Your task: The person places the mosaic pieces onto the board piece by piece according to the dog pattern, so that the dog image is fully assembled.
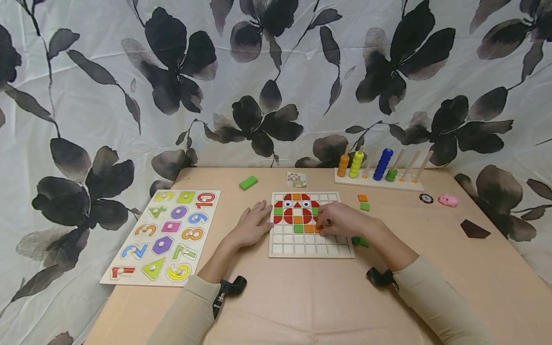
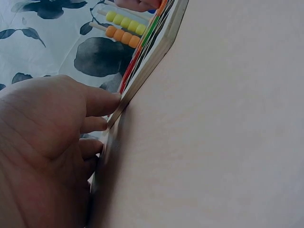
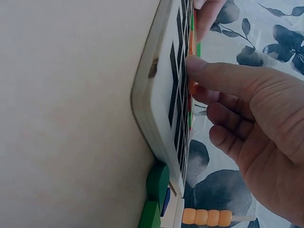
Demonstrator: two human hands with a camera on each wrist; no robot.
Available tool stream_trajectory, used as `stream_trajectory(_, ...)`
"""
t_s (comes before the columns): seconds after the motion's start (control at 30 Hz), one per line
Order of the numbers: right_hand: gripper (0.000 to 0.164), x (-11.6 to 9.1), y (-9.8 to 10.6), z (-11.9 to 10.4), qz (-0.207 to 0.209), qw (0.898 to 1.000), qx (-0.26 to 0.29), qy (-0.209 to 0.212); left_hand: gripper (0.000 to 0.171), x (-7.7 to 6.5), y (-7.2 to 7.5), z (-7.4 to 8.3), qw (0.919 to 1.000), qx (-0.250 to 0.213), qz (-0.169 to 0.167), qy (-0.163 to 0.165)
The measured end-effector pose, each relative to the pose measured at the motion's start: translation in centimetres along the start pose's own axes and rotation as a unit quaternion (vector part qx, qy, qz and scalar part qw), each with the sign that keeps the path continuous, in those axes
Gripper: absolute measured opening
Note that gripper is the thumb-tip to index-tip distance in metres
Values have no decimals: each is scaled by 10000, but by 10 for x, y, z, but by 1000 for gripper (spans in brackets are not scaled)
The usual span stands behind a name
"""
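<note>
A white grid board point(image 1: 311, 249) lies on the table, its upper rows filled with red, green, orange and eye-printed tiles forming a face-like pattern. At its left edge rests my left hand point(image 1: 255, 223), fingers extended and the thumb touching the board's rim in the left wrist view. My right hand point(image 1: 345, 218) is over the board's right half. Its thumb and index finger pinch an orange tile point(image 3: 192, 87), low over the grid at the end of a row with a green tile point(image 1: 298, 229) and another orange tile point(image 1: 308, 229).
Green pieces point(image 1: 360, 241) lie by the board's right edge. Behind are a green block point(image 1: 248, 183), a pattern card point(image 1: 296, 179) and a bead-peg counter point(image 1: 379, 179). A number puzzle board point(image 1: 161, 239) lies left; a pink pig point(image 1: 448, 200) and a dark pentagon point(image 1: 474, 229) lie right.
</note>
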State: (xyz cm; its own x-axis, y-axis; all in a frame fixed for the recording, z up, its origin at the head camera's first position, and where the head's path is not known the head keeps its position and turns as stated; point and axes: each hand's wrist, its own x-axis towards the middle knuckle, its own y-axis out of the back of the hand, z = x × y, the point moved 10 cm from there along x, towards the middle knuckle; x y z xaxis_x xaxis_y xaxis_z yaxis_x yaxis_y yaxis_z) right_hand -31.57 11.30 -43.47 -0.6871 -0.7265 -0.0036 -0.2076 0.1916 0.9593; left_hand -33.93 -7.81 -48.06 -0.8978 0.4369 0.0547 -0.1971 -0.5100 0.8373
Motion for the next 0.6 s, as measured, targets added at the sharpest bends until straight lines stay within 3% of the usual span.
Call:
stream_trajectory(0.17, 16, -2, -2, 3, 39, 10000, 89, 18, 60, 0, 0, 0, 10000, -51, 10, -2)
stream_trajectory(0.27, 19, -8, 0, 9, 109, 9989, 446, -123, 60, -1, -1, 0, 9999, -111, 7, 6)
stream_trajectory(0.43, 26, -31, 11, 29, 405, 9896, 1267, -542, 59, -1, -1, 1, 10000, -87, 6, 0)
stream_trajectory(0.6, 28, -58, 16, 52, 545, 9825, 1562, -850, 60, -2, 2, 3, 10000, -71, 36, 6)
